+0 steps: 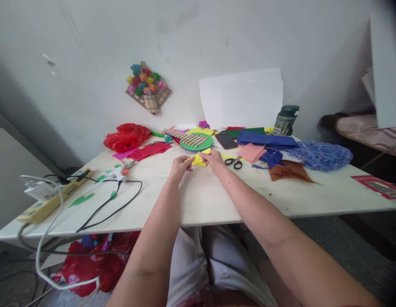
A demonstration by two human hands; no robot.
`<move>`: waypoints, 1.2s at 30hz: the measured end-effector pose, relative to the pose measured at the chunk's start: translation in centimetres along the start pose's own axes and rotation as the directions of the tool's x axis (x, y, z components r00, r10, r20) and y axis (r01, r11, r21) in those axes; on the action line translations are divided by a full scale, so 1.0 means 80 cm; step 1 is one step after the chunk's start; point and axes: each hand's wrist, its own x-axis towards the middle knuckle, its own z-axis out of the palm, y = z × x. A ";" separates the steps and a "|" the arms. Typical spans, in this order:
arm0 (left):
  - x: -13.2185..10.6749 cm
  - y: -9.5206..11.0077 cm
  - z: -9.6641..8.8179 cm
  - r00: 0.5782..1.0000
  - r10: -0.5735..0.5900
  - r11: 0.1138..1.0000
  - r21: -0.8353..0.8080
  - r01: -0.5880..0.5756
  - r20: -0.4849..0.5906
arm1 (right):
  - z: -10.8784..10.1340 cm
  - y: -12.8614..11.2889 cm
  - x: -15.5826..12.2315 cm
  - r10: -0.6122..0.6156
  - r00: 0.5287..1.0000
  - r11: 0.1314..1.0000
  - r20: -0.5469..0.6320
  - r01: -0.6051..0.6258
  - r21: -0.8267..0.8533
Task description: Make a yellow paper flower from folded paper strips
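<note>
At the near-centre of a white tabletop point(207, 200), two bare hands pinch a small piece of yellow paper point(201, 158) between them, the left hand point(181, 165) at its 9 o'clock end and the right hand point(213, 160) at its 3 o'clock end. The piece, apparently crepe, looks feather-light, soft and limp, likely to crease under a hard squeeze and tear under a sharp pull; thumb and fingertip at opposite edges seem the safest hold, with the middle left unpressed. Whether it is folded or twisted is too small to tell. Outward from the hands, black-handled scissors point(234, 161) lie near 3 o'clock, a phone point(226, 140) at 1 o'clock, and a green disc point(192, 148) bearing a lattice of sticks towards 11 o'clock. Farther off, a glue gun point(119, 172) rests at 9 o'clock.
</note>
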 end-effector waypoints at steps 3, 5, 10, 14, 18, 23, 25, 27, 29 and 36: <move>0.001 0.002 -0.003 0.999 0.018 1.000 -0.008 -0.018 -0.041 | -0.001 0.001 0.001 -0.002 0.999 1.000 0.033 0.001 0.030; 0.001 0.004 -0.004 0.997 0.032 0.999 -0.008 -0.033 -0.064 | -0.003 0.001 0.002 -0.012 0.999 0.999 0.041 0.010 0.045; 0.000 0.006 -0.006 0.996 0.014 1.000 0.014 -0.013 -0.088 | -0.009 0.001 0.004 -0.049 0.998 0.998 -0.030 0.050 0.033; 0.003 0.002 -0.007 0.990 -0.001 0.996 0.088 0.013 -0.144 | -0.011 0.000 0.003 -0.076 0.996 0.995 -0.041 0.079 0.057; 0.007 -0.004 -0.011 0.988 0.034 0.989 0.149 -0.011 -0.151 | -0.012 -0.001 0.003 -0.089 0.996 0.993 -0.015 0.090 0.076; 0.010 -0.009 -0.014 0.990 0.042 0.995 0.100 -0.029 -0.132 | -0.012 0.002 0.006 -0.111 0.994 0.992 0.011 0.110 0.069; 0.012 -0.010 -0.015 0.989 0.036 0.995 0.094 -0.023 -0.147 | -0.011 0.003 0.006 -0.113 0.994 0.992 0.012 0.112 0.063; 0.013 -0.011 -0.017 0.984 0.036 0.994 0.107 -0.018 -0.172 | -0.011 0.003 0.006 -0.107 0.994 0.993 0.014 0.106 0.055; 0.015 -0.012 -0.018 0.979 0.042 0.991 0.131 -0.016 -0.201 | -0.010 0.003 0.006 -0.099 0.995 0.994 0.013 0.098 0.048; 0.015 -0.012 -0.021 0.969 0.105 0.961 0.272 -0.041 -0.223 | -0.011 0.001 0.006 -0.099 0.995 0.995 0.013 0.099 0.029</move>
